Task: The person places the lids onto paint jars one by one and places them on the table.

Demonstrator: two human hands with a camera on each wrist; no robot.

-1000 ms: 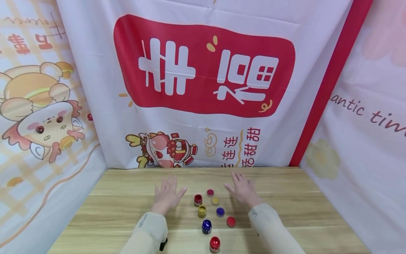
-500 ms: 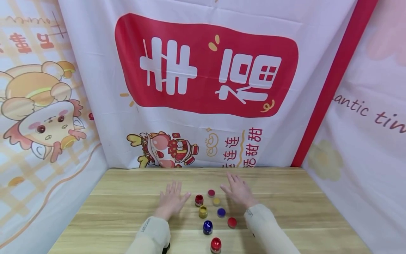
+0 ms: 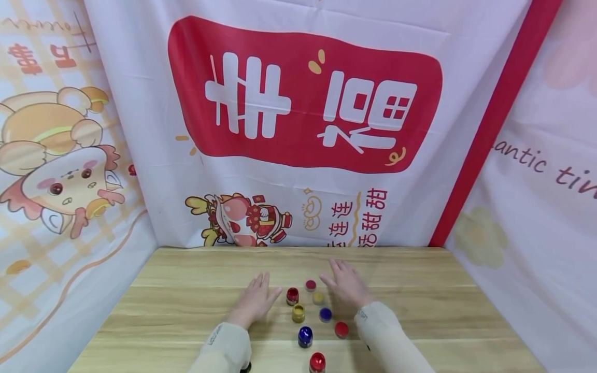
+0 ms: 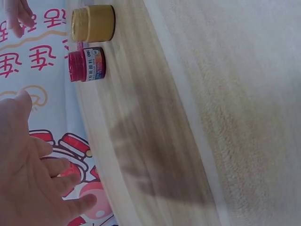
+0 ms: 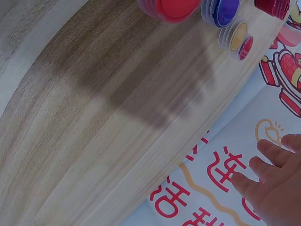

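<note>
My left hand (image 3: 256,300) hovers over the table left of a column of small paint jars, its fingers extended and holding nothing. The column runs from a dark red jar (image 3: 292,296) through a yellow jar (image 3: 298,313) and a blue jar (image 3: 305,336) to a bright red jar (image 3: 317,362) nearest me. All four look uncapped. Beside them lie their lids: dark red (image 3: 311,285), yellow (image 3: 318,297), blue (image 3: 325,314) and bright red (image 3: 341,330). My right hand (image 3: 347,285) is spread in the air just right of the lids, also holding nothing. Both wrist views show a hand's shadow on the wood.
The light wooden table (image 3: 448,311) ends at a white printed cloth (image 3: 298,207) hanging behind it. Printed cloths also hang on the left (image 3: 107,280) and the right (image 3: 541,248).
Both hands have drifted inward toward the jars and lids, and a little nearer to me. The jars and lids keep their places on the table.
</note>
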